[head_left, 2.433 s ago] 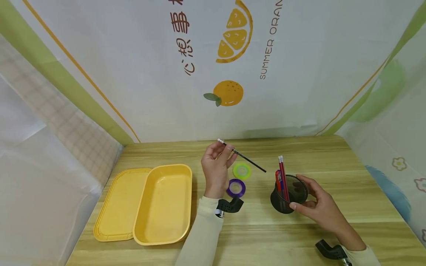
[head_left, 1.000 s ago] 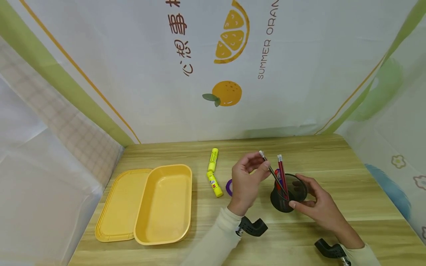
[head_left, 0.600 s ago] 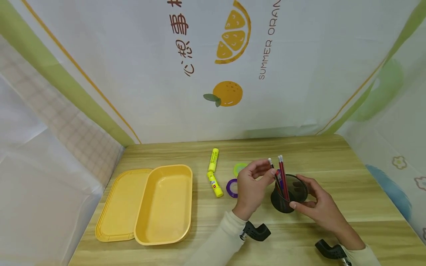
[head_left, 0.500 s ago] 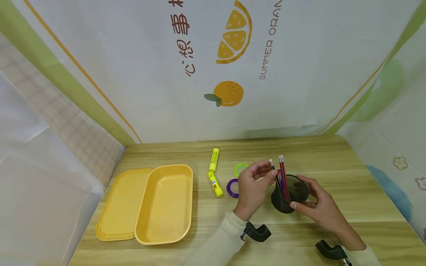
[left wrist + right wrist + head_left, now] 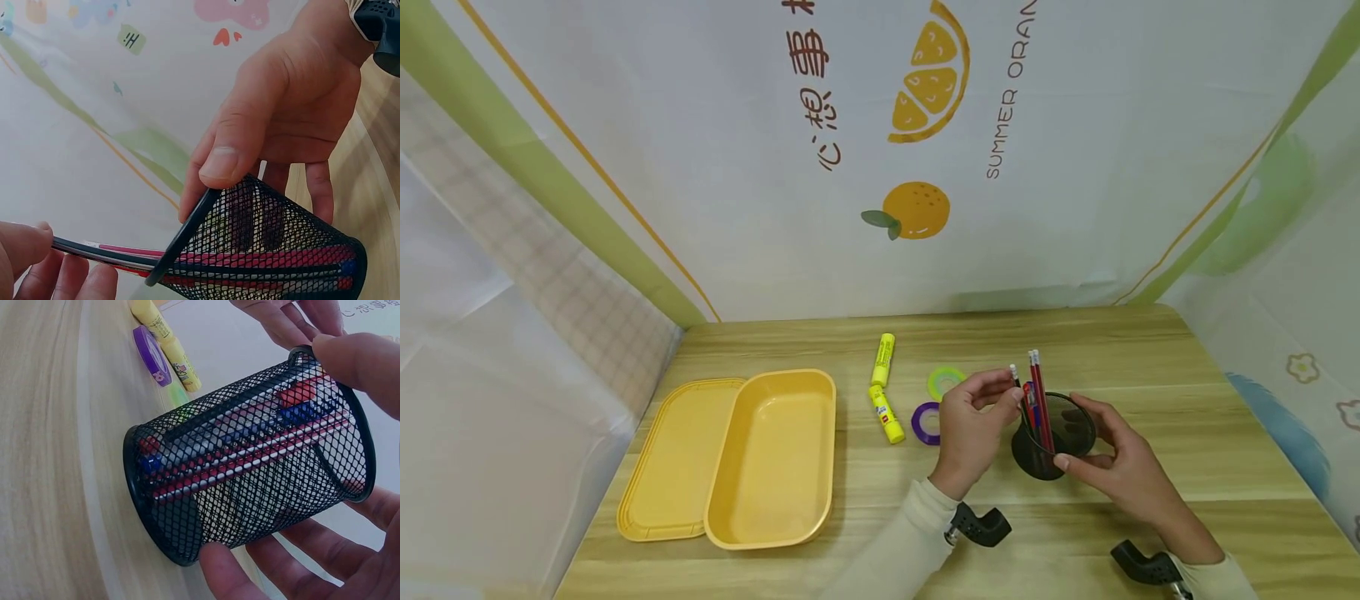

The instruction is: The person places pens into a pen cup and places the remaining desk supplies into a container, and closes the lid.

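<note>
Black pencils (image 5: 1017,379) with white erasers stand with their lower ends inside a black mesh pen cup (image 5: 1033,460). My left hand (image 5: 972,425) pinches them near the top, between thumb and fingers, as the left wrist view shows. Around the cup's right side, my right hand (image 5: 1112,454) grips it, thumb at the rim, tilting it. Red pencils (image 5: 1037,383) with white erasers lean in the same cup. Beside them, a red pen (image 5: 297,394) and a blue pen (image 5: 306,412) show through the mesh in the right wrist view.
Two yellow glue sticks (image 5: 886,414) lie left of my left hand. A purple tape roll (image 5: 922,423) and a green tape roll (image 5: 945,382) are partly behind that hand. Further left, a yellow box (image 5: 771,462) overlaps its yellow lid (image 5: 670,467) on the wooden table (image 5: 1000,567).
My left hand has carried the black pencils rightward to the pen cup and lowered their ends inside. They sit slightly deeper than half a second ago. The right hand has hardly moved.
</note>
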Available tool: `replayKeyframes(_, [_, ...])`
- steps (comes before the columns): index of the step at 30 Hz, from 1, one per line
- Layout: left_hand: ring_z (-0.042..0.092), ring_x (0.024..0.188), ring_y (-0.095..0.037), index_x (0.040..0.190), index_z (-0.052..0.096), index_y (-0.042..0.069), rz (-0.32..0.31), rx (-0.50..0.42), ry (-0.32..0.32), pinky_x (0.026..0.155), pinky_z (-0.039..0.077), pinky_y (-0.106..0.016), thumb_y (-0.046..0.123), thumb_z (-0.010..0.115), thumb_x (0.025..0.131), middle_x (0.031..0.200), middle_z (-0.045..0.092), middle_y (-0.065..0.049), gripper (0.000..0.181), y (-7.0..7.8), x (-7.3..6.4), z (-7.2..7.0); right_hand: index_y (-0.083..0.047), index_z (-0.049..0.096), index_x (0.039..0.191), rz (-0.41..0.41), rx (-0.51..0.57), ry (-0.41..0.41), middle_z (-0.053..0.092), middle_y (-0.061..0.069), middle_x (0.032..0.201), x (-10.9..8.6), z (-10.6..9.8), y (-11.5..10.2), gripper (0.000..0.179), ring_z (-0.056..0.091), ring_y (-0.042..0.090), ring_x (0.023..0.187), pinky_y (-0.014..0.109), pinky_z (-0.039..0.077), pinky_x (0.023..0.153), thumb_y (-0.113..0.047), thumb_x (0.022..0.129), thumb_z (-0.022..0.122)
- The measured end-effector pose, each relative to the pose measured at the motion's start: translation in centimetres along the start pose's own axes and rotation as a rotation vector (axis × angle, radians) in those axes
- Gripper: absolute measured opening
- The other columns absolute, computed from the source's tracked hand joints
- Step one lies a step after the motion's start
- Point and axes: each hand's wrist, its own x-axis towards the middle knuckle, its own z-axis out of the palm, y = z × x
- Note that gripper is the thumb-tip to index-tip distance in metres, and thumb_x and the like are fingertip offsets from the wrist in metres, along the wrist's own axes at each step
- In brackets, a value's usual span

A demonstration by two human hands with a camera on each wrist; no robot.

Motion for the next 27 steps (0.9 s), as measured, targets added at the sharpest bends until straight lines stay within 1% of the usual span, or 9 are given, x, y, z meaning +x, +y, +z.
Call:
replayKeyframes(5, [0.075, 0.094, -0.009, 0.12, 0.077, 0.005, 0.013, 0.006, 0.013, 0.076, 0.064, -0.028, 0.009, 0.078, 0.096, 0.113, 0.077, -0.014, 0.024, -0.2, 0.1, -0.1, -0.015, 0.039, 0.163, 0.004, -0.006, -0.004, 0.055, 0.017, 0.148, 0.1, 0.0, -0.1, 0.082, 0.058, -0.007, 0.121, 0.026, 0.063, 0.078, -0.009, 0.093, 0.082])
replayKeyframes(8, [0.075, 0.094, -0.01, 0.12, 0.077, 0.006, 0.011, -0.002, 0.03, 0.076, 0.064, -0.028, 0.009, 0.078, 0.096, 0.112, 0.077, -0.013, 0.024, -0.3, 0.2, -0.2, -0.014, 0.039, 0.163, 0.003, -0.005, -0.004, 0.054, 0.019, 0.149, 0.2, 0.0, -0.2, 0.082, 0.058, -0.008, 0.121, 0.026, 0.063, 0.078, -0.009, 0.093, 0.082])
replayKeyframes(12, [0.075, 0.093, -0.01, 0.118, 0.078, 0.008, -0.008, -0.005, 0.045, 0.075, 0.065, -0.029, 0.009, 0.078, 0.096, 0.11, 0.077, -0.011, 0.022, -0.3, 0.3, -0.4, -0.012, 0.038, 0.163, -0.001, -0.009, -0.003, 0.053, 0.021, 0.15, 0.2, 0.0, -0.2, 0.083, 0.057, -0.009, 0.121, 0.026, 0.063, 0.078, -0.009, 0.093, 0.082])
replayKeyframes(15, [0.075, 0.093, -0.01, 0.118, 0.077, 0.007, -0.012, 0.003, 0.047, 0.076, 0.065, -0.029, 0.008, 0.078, 0.096, 0.111, 0.076, -0.013, 0.022, -0.4, 0.2, -0.6, -0.014, 0.038, 0.164, 0.005, -0.009, -0.007, 0.052, 0.021, 0.151, 0.1, -0.1, -0.1, 0.083, 0.056, -0.01, 0.121, 0.025, 0.063, 0.078, -0.009, 0.093, 0.082])
replayKeyframes(18, [0.074, 0.092, -0.011, 0.118, 0.077, 0.006, 0.003, 0.018, 0.052, 0.076, 0.065, -0.028, 0.009, 0.078, 0.096, 0.114, 0.075, -0.017, 0.022, -0.2, 0.2, -0.9, -0.016, 0.038, 0.164, 0.009, -0.005, -0.009, 0.052, 0.021, 0.151, 0.1, -0.1, 0.1, 0.083, 0.056, -0.009, 0.121, 0.026, 0.063, 0.078, -0.01, 0.093, 0.082])
replayKeyframes(21, [0.075, 0.093, -0.012, 0.117, 0.077, 0.007, 0.031, 0.058, 0.067, 0.077, 0.065, -0.028, 0.011, 0.079, 0.096, 0.114, 0.076, -0.017, 0.021, -0.1, 0.3, -1.3, -0.017, 0.039, 0.164, 0.008, -0.013, -0.002, 0.052, 0.02, 0.151, 0.0, 0.0, 0.1, 0.083, 0.056, -0.01, 0.121, 0.025, 0.063, 0.078, -0.01, 0.093, 0.082])
replayKeyframes(25, [0.075, 0.096, -0.014, 0.116, 0.078, 0.012, 0.074, 0.148, 0.1, 0.083, 0.064, -0.031, 0.017, 0.079, 0.097, 0.111, 0.078, -0.008, 0.02, 0.2, 0.3, -1.9, -0.019, 0.039, 0.163, 0.009, -0.021, 0.001, 0.052, 0.02, 0.152, 0.0, -0.1, 0.1, 0.084, 0.055, -0.012, 0.121, 0.025, 0.063, 0.078, -0.01, 0.093, 0.083])
replayKeyframes(27, [0.075, 0.097, -0.014, 0.116, 0.078, 0.012, 0.087, 0.18, 0.11, 0.085, 0.063, -0.031, 0.019, 0.078, 0.097, 0.111, 0.079, -0.006, 0.02, 0.4, 0.2, -2.2, -0.018, 0.039, 0.163, 0.01, -0.02, -0.003, 0.051, 0.02, 0.153, 0.0, -0.1, 0.1, 0.084, 0.054, -0.013, 0.122, 0.025, 0.063, 0.078, -0.011, 0.093, 0.083])
